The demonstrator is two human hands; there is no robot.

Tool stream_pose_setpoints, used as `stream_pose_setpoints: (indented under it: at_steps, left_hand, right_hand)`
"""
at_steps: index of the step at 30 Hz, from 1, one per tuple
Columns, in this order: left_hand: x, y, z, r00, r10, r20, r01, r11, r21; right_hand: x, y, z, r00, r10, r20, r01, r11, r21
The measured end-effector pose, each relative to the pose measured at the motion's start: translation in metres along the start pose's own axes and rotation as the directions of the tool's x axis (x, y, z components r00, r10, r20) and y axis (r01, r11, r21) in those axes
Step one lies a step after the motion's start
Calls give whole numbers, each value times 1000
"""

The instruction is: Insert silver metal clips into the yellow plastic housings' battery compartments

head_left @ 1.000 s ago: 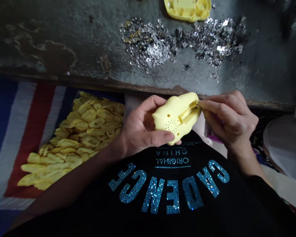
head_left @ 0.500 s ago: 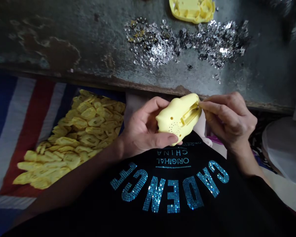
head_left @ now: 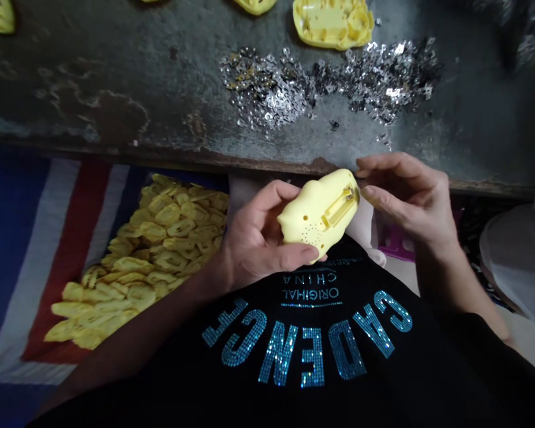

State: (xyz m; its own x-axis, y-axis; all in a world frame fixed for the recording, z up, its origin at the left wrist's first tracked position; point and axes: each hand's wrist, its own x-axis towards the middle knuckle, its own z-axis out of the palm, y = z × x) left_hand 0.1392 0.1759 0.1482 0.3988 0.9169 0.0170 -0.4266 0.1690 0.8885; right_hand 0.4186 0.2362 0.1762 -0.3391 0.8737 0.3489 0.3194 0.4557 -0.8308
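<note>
My left hand (head_left: 267, 238) grips a yellow plastic shell (head_left: 310, 217) by its sides, thumb along the lower edge. The shell is cloud-like in outline, with small speaker holes and a long battery slot facing up. A small metal contact (head_left: 349, 194) shows at the slot's right end. My right hand (head_left: 405, 193) is just right of the shell, thumb and index finger apart with nothing visible between them. Its thumb tip is close to the shell's right end; whether it touches I cannot tell.
Loose metal contacts (head_left: 271, 92) lie in heaps on the worn metal table (head_left: 169, 113). Behind them sits another yellow shell (head_left: 334, 24), inner side up. Left of me, many yellow parts (head_left: 160, 244) are piled on striped cloth (head_left: 66, 232). A whitish rounded container (head_left: 517, 261) stands at right.
My right thumb and index finger have parted and drawn back from the shell's slot, where they were pinching. The metal contact at the slot's end is now visible. The view has shifted slightly.
</note>
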Motion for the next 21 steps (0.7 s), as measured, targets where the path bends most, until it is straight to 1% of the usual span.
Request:
stream_pose_setpoints:
  at_steps: [2,4,7,9,12,14,16,18,21]
  left_hand:
    - [-2,-1,0,999,28,-15,-27,995,93]
    - [-6,-3,2,999,46,-28,-41,985,167]
    - [-9,-7,3,995,94,-23,-88,975,204]
    - [-10,-11,3,989,146,0,-142,962,234]
    - [-8,-13,3,967,235,94,-252,926,280]
    - [-7,-13,2,957,251,142,-284,906,313]
    - [-7,-12,2,964,218,150,-259,898,355]
    - [-7,-10,2,976,169,134,-208,908,364]
    - [-6,-9,3,994,91,61,-104,956,275]
  right_hand:
    - [6,0,-2,996,43,78,-46,998,41]
    - [11,-4,-4,990,70,127,-78,995,65]
    - [16,-10,-7,980,78,181,-89,995,50]
    - [19,-12,-9,978,57,203,-58,998,1]
    - [21,-12,-9,974,-32,226,49,996,-73]
    - [20,-10,-8,969,-83,231,106,990,-90]
    - [17,-7,-5,975,-91,203,104,993,-54]
    - [13,-2,-2,985,-50,168,47,999,26]
    - [9,7,0,988,18,156,-42,988,149]
